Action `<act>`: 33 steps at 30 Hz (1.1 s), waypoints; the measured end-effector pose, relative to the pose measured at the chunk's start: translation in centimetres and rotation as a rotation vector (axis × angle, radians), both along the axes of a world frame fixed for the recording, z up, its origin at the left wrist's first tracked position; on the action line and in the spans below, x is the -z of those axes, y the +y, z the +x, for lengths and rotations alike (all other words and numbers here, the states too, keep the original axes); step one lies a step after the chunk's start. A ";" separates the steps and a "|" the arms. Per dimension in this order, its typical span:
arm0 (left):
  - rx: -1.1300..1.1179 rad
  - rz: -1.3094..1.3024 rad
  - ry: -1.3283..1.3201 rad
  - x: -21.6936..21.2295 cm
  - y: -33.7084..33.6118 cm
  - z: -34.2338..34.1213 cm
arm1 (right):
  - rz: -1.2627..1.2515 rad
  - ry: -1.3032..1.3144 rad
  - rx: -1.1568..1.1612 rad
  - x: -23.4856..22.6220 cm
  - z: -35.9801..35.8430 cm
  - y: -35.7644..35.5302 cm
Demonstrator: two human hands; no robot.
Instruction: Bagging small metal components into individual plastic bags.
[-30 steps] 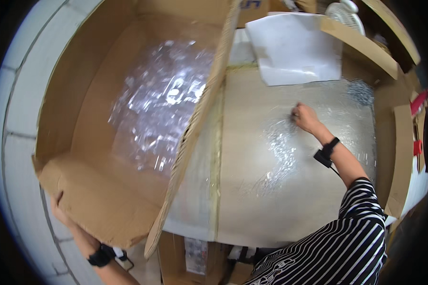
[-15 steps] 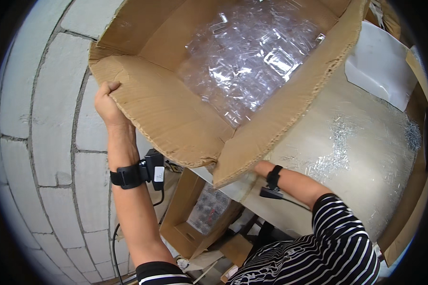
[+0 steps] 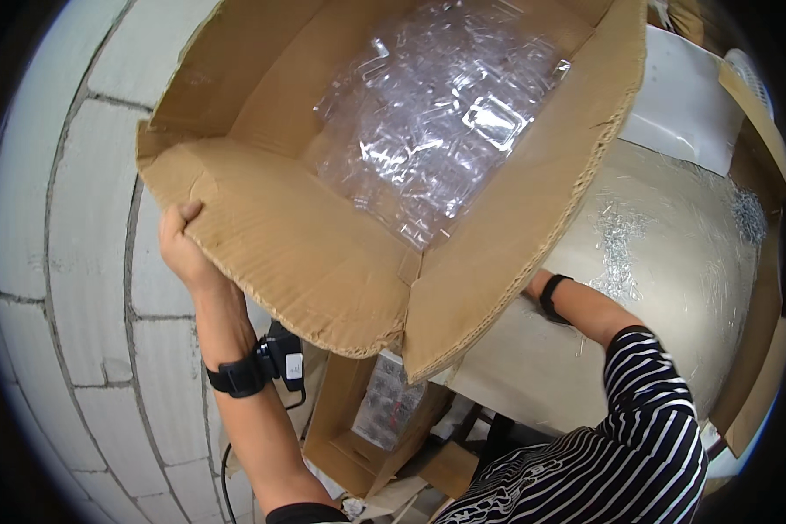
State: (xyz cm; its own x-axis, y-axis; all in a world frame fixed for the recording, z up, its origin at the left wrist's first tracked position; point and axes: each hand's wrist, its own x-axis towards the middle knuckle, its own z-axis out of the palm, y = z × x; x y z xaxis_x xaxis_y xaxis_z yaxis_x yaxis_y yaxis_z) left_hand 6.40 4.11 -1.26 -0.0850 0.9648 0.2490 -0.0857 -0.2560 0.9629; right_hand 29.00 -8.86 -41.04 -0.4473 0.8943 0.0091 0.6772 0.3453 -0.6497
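Blockwork [image 3: 87, 253], pale with grey mortar lines, runs down the room's left side, bending toward the rim of my view. Just beside it, my left hand [image 3: 186, 249] is closed on the edge of the large cardboard box [image 3: 279, 244], thumb over the flap. The box gapes toward me between wall and table, clear plastic pieces [image 3: 428, 131] heaped inside. Below its near corner, a smaller carton [image 3: 327, 428] stands open. My right hand [image 3: 535, 285] is mostly hidden behind the box's right side; I cannot tell how its fingers stand or whether they hold anything. The tabletop [image 3: 681, 262] is beige and glossy, strewn with silvery bits [image 3: 618, 249]. A white sheet [image 3: 686, 109] covers its far part, a denser silvery clump [image 3: 748, 217] lies near the right edge, and cardboard strips [image 3: 754, 375] border that side.
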 end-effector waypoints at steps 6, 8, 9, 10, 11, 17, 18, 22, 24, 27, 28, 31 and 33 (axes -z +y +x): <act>0.081 0.249 0.441 0.2 -1.2 -3.3 | 0.131 -0.004 -0.370 0.0 4.6 -10.1; 0.051 -0.005 0.117 0.0 -2.7 -1.1 | -0.021 0.324 -0.060 -0.7 7.5 -9.7; 0.071 -0.037 0.054 0.4 -2.9 -0.3 | 0.044 0.272 0.218 -1.2 10.4 -9.1; 0.090 -0.068 0.007 -1.0 -2.2 0.3 | 0.110 0.229 0.494 -3.5 13.8 -7.5; 0.134 -0.066 -0.004 -0.4 -1.5 -0.4 | 0.179 0.076 0.662 -3.5 18.2 -6.9; 0.156 0.226 0.362 2.4 2.2 -5.6 | 0.176 -0.269 0.437 -0.1 22.0 -11.2; 0.074 0.270 0.469 0.4 0.9 -6.0 | 0.253 -0.282 0.331 -0.7 20.6 -12.3; 0.015 0.257 0.537 4.5 4.0 -4.8 | 0.134 -0.041 0.204 -2.3 19.6 -14.4; 0.031 0.248 0.527 5.3 3.7 -3.1 | 0.173 -0.028 0.579 -2.8 24.8 -13.0; 0.085 0.248 0.501 6.3 4.3 0.0 | 0.242 -0.248 1.070 -3.1 34.3 -11.0; 0.108 0.249 0.490 6.9 4.6 1.4 | 0.274 -0.203 1.182 -2.1 36.7 -10.8; 0.158 0.247 0.469 7.8 5.5 4.0 | 0.155 -0.443 0.986 -0.1 36.8 -11.3; 0.169 0.238 0.451 8.8 5.8 5.0 | 0.128 -0.365 0.742 -0.3 33.2 -12.6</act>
State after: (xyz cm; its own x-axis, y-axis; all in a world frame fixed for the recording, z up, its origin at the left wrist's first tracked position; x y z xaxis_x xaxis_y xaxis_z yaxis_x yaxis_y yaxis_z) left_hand 11.41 9.94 -10.04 0.2329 0.8680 0.4386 0.2636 -0.4904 0.8306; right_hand 62.20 -21.42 -40.71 0.2624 0.9598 0.0996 0.9183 -0.2167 -0.3312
